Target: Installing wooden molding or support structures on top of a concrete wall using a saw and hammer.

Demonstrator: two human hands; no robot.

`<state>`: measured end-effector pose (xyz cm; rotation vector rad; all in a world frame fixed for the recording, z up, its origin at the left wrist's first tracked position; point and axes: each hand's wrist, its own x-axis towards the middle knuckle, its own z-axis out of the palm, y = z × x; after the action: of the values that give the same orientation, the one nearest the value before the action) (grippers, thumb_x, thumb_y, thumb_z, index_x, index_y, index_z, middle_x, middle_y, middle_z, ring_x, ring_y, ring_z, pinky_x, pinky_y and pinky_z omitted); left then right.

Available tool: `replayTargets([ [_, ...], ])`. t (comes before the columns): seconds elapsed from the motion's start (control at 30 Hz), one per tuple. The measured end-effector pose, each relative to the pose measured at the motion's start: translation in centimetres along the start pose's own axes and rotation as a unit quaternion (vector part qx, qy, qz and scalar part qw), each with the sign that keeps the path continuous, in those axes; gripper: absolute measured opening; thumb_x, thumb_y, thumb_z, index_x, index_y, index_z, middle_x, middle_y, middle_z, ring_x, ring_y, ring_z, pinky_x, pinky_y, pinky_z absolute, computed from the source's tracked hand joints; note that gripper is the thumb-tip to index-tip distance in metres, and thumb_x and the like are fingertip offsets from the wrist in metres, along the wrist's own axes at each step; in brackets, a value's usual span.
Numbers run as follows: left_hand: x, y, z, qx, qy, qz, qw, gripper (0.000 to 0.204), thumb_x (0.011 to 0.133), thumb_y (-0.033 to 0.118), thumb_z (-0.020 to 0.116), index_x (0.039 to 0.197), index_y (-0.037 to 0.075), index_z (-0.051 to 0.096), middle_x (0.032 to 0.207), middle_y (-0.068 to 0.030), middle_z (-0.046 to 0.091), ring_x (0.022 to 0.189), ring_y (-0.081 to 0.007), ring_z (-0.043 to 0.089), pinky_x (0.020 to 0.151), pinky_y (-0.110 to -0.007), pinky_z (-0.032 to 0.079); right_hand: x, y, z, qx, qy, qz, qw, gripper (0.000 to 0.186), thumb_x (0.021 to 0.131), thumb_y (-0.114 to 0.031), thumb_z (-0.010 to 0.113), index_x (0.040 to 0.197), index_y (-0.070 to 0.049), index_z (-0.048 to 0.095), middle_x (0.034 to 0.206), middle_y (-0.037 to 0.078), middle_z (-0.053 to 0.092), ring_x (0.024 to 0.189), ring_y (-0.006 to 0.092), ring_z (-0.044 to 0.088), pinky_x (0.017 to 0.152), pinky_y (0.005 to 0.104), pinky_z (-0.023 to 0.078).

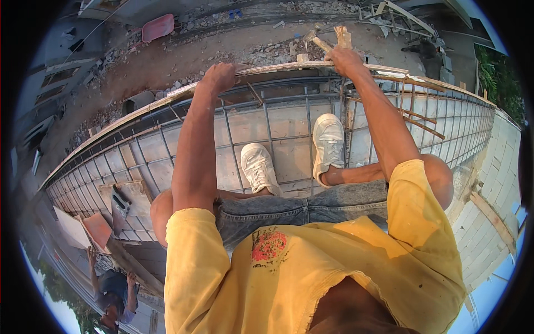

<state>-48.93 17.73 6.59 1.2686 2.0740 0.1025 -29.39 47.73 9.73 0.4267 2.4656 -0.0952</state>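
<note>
My left hand (219, 78) is closed at the top edge of a long, thin wooden board (272, 68), which curves across the far side of the rebar grid. Farther right, my right hand (346, 61) is closed round the wooden handle of a hammer (320, 42), its head pointing away and to the left. Just beyond that hand, a short wood piece (343, 37) with a splintered end sticks up; whether my fingers touch it is hidden. Under my arms runs a grid of steel rebar (270, 119) over pale panels. My feet in white shoes (258, 167) stand among the bars.
Far below lies dirt ground with rubble, a pink wheelbarrow tub (158, 28) and a concrete pipe (138, 102). Rusty bars (423, 128) cross the grid at right, near a pale block wall (489, 183). At lower left, another person (114, 289) is near boards and a power tool (120, 201).
</note>
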Motion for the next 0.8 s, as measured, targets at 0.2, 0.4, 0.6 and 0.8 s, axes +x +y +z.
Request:
replayTargets([
  [0.2,-1.1,-0.7,-1.0,-0.018,-0.006,0.009,1.0,0.046,0.084,0.02,0.062,0.129,0.031,0.057,0.106,-0.0131,0.068,0.101,-0.0315,0.064,0.089,-0.044,0.05,0.2,-1.5,-0.2,-0.022,0.022,0.016,0.999,0.032,0.082,-0.004,0.062,0.108,-0.022,0.069,0.111,0.009,0.061,0.103,0.0314,0.062,0.087,0.0415,0.052],
  [0.4,-1.7,-0.4,-2.3,-0.004,-0.012,-0.019,1.0,0.046,0.085,0.02,0.062,0.13,0.032,0.056,0.107,-0.0138,0.067,0.102,-0.0318,0.063,0.089,-0.043,0.05,0.1,-1.0,-1.2,-0.025,0.026,-0.047,0.998,0.032,0.079,-0.007,0.069,0.108,-0.022,0.069,0.112,0.008,0.062,0.104,0.0302,0.062,0.087,0.0408,0.052],
  [0.6,-0.7,-1.3,-1.4,0.006,-0.023,-0.029,0.999,0.05,0.082,0.02,0.066,0.129,0.033,0.057,0.113,-0.0132,0.066,0.105,-0.0315,0.062,0.092,-0.042,0.049,1.4,-0.6,-0.4,-0.028,-0.008,-0.056,0.998,0.042,0.074,-0.009,0.075,0.113,-0.023,0.066,0.114,0.006,0.063,0.107,0.0288,0.061,0.09,0.0399,0.052],
  [0.8,-0.8,-0.5,-1.2,-0.025,-0.042,-0.052,0.997,0.053,0.081,0.018,0.068,0.129,0.036,0.056,0.114,-0.0099,0.066,0.108,-0.0304,0.061,0.097,-0.042,0.047,0.9,0.0,-1.0,-0.054,-0.034,-0.083,0.994,0.046,0.075,-0.009,0.073,0.119,-0.023,0.065,0.117,0.006,0.063,0.111,0.028,0.059,0.094,0.0411,0.05],
])
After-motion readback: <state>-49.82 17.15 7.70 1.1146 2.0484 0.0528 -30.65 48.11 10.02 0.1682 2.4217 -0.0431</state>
